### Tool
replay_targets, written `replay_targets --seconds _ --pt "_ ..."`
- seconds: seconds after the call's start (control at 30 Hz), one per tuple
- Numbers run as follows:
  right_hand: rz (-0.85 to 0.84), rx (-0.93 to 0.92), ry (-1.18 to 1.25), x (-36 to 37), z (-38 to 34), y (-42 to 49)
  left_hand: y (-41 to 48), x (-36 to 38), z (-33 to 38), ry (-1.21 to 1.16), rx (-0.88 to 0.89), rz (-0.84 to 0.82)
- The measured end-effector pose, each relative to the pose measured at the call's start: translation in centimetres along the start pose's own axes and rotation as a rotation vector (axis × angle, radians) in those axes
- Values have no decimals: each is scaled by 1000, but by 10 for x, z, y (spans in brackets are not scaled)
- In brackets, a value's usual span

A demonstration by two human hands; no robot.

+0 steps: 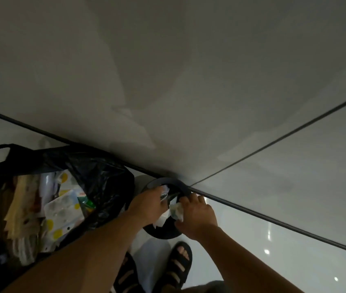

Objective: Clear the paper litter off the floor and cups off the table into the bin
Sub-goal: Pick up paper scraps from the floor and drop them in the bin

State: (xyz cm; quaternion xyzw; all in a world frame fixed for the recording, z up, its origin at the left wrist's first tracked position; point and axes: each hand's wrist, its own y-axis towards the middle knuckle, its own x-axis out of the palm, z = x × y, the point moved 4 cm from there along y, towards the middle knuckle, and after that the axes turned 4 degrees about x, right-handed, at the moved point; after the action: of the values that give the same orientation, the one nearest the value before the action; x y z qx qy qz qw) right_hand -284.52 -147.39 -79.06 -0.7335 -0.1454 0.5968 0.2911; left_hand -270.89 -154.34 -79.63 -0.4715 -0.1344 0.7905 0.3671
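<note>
Item: bin (163, 234), round, black, at the wall's foot.
- Over its mouth we held our right hand (197, 216), fingers pinching crumpled paper (176, 210), probably so it would drop straight in.
- Our left hand (147, 207) curled round a shiny item (164, 195), too blurred to name.
- Alongside: black bag (96, 166) of packaging.

Home-like room corner: glossy tiled floor (273, 261), plain grey walls (168, 60), small bin (161, 234), stuffed rubbish bag (96, 166).

Glossy floor (294, 240) — black bin (162, 234), open rubbish bag (96, 166)
</note>
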Motion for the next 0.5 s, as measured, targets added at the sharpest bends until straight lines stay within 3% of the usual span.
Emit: replay_targets --seconds 0.27,0.5 --pt "-41 73 140 58 5 38 45 36 -29 67 -25 -121" --pt "-35 104 204 -18 -3 -45 -30 -38 20 128 -14 -140"
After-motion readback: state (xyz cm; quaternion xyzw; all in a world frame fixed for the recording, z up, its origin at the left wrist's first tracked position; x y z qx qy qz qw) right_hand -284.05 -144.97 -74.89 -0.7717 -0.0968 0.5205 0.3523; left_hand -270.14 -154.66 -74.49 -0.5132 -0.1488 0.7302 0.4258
